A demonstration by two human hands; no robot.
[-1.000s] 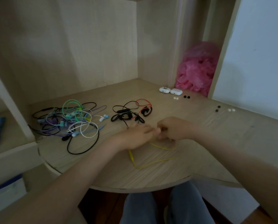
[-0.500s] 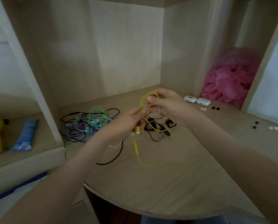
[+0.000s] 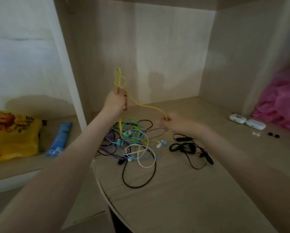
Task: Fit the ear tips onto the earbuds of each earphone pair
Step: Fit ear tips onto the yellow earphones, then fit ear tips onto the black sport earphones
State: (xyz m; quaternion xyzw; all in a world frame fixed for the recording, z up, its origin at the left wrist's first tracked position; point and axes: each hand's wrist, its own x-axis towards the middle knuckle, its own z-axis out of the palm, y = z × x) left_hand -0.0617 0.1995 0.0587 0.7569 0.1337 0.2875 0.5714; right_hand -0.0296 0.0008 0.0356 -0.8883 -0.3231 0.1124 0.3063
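Note:
My left hand [image 3: 116,100] is raised above the desk, closed on the yellow earphone cable [image 3: 118,77], whose loops stick up out of the fist. The cable runs down and right to my right hand [image 3: 170,123], which pinches its other end and is blurred. Below both hands lies a tangled pile of coloured earphones [image 3: 132,142] in green, purple, white and black. A black neckband earphone pair [image 3: 190,148] lies to its right. Small white ear tips [image 3: 256,134] and black ear tips [image 3: 273,135] sit at the far right.
Two white earbud cases [image 3: 247,121] stand by a pink plastic bag [image 3: 282,105] at the back right. On the lower left shelf lie a yellow packet [image 3: 11,135] and a blue wrapper [image 3: 60,138]. The wooden desk [image 3: 174,195] has a curved front edge.
My left hand has lifted the yellow cable up off the desk, and my right hand has moved apart to the right along the cable. The camera has turned to the left.

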